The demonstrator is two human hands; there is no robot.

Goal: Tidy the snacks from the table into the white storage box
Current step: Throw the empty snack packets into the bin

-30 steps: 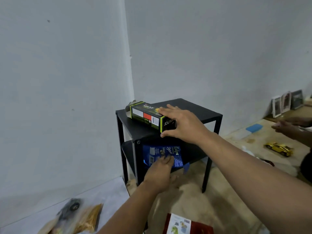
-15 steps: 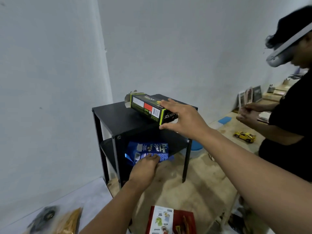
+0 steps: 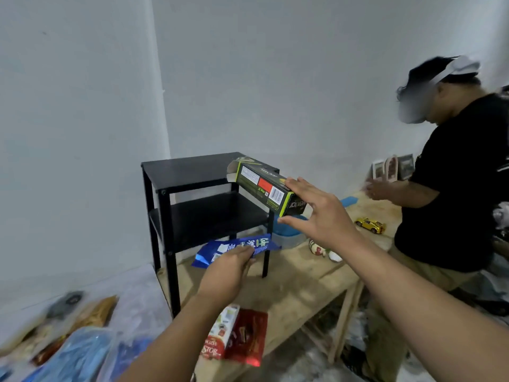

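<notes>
My right hand [image 3: 321,213] grips one end of a long black and green snack box [image 3: 264,186], held in the air in front of the black two-shelf table [image 3: 192,172]. The box's far end flap stands open. My left hand [image 3: 228,271] pinches a blue snack packet [image 3: 234,248], held in the air below the table's lower shelf level. A red snack packet [image 3: 242,336] lies on the wooden bench near my left forearm. At the lower left lies a blurred pile of snack bags [image 3: 77,340] on a white surface; whether that is the storage box I cannot tell.
Another person [image 3: 454,186] in a black shirt stands at the right, hands over the wooden bench [image 3: 303,285]. On the bench are a yellow toy car [image 3: 370,225], a blue-lidded container [image 3: 286,234] and a small figure [image 3: 323,250]. White walls close off the left and back.
Both hands have lifted their snacks off the black table: the box came off the top and rightward, the blue packet came out of the lower shelf toward me. The view swung left.
</notes>
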